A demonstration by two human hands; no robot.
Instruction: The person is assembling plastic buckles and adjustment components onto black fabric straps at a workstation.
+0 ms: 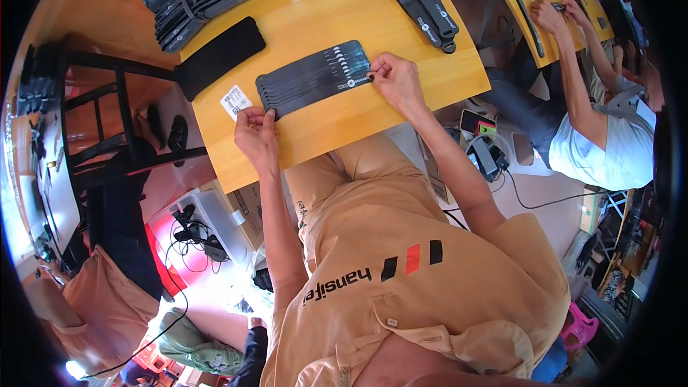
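Observation:
Several flat black straps (308, 79) with rounded ends and white print lie overlapped side by side on the yellow wooden table (308, 150). My left hand (256, 140) is closed in a pinch at the near left end of the nearest strap. At that strap's right end, my right hand (401, 84) pinches the tip between thumb and fingers. Beside my left fingers lies a small white printed card (233, 102). The tips of the pinched ends are partly hidden by my fingers.
A bundled stack of black straps (197, 3) and a dark cloth-like pad (221, 57) occupy the table's left side. More loose black straps (419, 3) lie at the far right. A person (595, 115) works at a neighbouring table. A black metal frame (107, 115) stands at left.

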